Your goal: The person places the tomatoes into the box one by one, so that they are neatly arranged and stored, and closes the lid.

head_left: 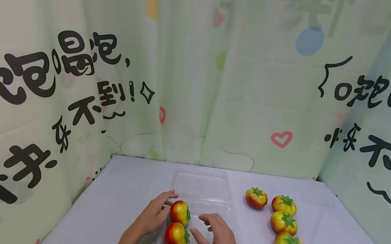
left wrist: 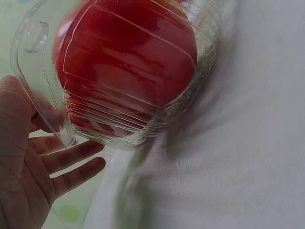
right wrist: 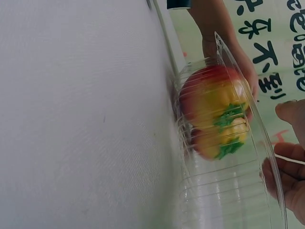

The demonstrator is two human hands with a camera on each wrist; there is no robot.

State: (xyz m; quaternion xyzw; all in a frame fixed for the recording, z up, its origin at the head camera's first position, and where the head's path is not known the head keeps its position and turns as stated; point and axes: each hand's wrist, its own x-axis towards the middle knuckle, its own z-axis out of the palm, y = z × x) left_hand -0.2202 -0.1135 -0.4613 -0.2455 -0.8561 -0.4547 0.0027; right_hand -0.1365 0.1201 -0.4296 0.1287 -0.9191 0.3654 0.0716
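Two red-and-yellow persimmons (head_left: 180, 213) with green leafy tops lie on their sides, one behind the other, in the left part of a clear plastic clamshell box (head_left: 231, 225). My left hand (head_left: 152, 215) is at the box's left side, its fingers bent loosely beside the farther fruit. In the left wrist view, that hand (left wrist: 33, 167) overlaps the box rim (left wrist: 40, 112), with some fingers spread below it. Over the box's right part is my right hand (head_left: 219, 234), thumb and fingers apart with nothing between them. The right wrist view shows its fingertips (right wrist: 270, 179) close to the rim.
The box's clear lid (head_left: 200, 184) lies folded back behind it on the white table (head_left: 134, 181). To the right stand several more persimmons (head_left: 283, 222), three in a column and one persimmon (head_left: 256, 198) farther back. Printed curtains (head_left: 197, 82) surround the table.
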